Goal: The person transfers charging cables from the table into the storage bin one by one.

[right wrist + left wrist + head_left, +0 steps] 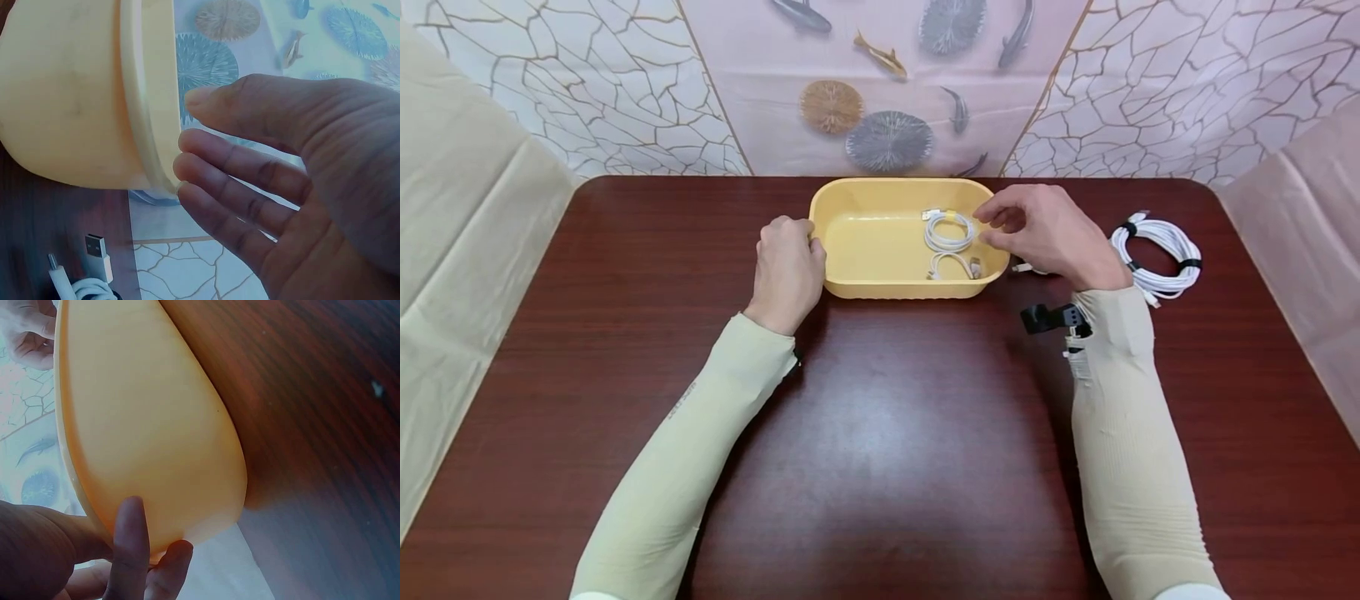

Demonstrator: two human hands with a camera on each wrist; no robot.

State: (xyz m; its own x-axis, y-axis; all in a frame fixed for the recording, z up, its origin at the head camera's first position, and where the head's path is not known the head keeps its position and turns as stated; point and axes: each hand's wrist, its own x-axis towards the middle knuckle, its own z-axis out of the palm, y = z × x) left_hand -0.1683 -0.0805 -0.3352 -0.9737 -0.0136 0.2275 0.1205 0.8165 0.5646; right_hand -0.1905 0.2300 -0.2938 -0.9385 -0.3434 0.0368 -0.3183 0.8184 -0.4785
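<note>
A yellow plastic tub (891, 289) sits at the far side of the table. My left hand (787, 271) grips its left end, thumb over the rim; the left wrist view shows fingers (131, 540) against the outer wall. Inside, toward the right end, lie a coiled white USB cable (950, 243) with a yellow tie and a shorter white cable (953, 257). My right hand (1051, 229) hovers at the tub's right rim with nothing in it, its fingers loosely bent and spread from the thumb in the right wrist view.
A larger white cable coil (1189, 250) with black ties lies on the table to the right. Beside the tub, another white cable's plug (1022, 267) shows, the rest hidden beneath my right hand. A patterned cloth wall (625, 92) stands behind the brown table (880, 433).
</note>
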